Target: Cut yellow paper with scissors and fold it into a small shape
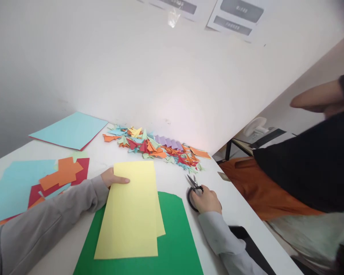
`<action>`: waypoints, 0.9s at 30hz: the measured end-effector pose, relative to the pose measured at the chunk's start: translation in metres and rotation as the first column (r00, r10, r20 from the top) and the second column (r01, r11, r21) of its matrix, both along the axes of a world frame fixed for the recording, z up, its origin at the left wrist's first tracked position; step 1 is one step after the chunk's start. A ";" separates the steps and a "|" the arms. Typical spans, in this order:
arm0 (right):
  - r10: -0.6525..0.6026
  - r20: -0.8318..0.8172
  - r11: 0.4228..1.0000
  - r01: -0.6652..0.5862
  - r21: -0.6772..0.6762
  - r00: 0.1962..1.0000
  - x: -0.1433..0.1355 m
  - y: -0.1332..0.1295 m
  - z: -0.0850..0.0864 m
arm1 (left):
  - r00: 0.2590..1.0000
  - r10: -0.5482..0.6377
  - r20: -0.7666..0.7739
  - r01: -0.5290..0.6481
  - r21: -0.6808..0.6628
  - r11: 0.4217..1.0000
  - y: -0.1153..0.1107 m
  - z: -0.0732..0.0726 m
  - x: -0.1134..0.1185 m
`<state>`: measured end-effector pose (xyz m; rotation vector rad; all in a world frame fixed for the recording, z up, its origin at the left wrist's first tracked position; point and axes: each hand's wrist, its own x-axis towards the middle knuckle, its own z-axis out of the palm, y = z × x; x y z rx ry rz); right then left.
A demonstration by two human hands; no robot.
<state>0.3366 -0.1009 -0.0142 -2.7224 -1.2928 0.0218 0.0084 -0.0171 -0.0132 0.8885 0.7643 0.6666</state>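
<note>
Yellow paper [129, 217] in one hand, scissors [195, 186] in the other.
From my remote view, the left hand [111, 178], left of centre, is nearly closed, its thumb over the paper's upper left edge, its other fingers mostly hidden. The paper fills the lower centre, over a green sheet [179, 238]. Right of centre, I see the right hand [208, 201] curled round the scissors' handles, blades slightly parted, over the white worktop [172, 177]. Small folded papers [149, 147] lie heaped near mid-frame.
</note>
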 end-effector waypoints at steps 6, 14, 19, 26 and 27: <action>-0.038 0.102 0.986 0.054 -0.160 0.994 0.002 -0.005 0.007 | 1.000 0.020 0.001 -0.020 -0.018 1.000 -0.001 -0.001 -0.001; 0.498 -0.273 0.797 -0.310 0.519 0.823 -0.045 -0.003 0.014 | 0.996 0.051 0.069 -0.051 0.009 0.999 0.002 -0.007 0.001; 0.563 -0.818 0.825 -0.144 0.547 0.119 -0.099 0.016 0.013 | 0.998 0.051 0.045 -0.052 0.013 0.999 0.001 -0.003 -0.001; 0.584 -0.811 0.805 0.126 0.580 0.004 -0.096 0.037 -0.002 | 0.944 0.295 -0.151 -0.291 0.046 0.956 0.022 0.014 -0.017; 0.588 -0.809 0.797 0.157 0.583 0.017 -0.092 0.037 -0.005 | 0.901 0.395 -0.181 -0.393 0.050 0.918 0.026 0.018 -0.021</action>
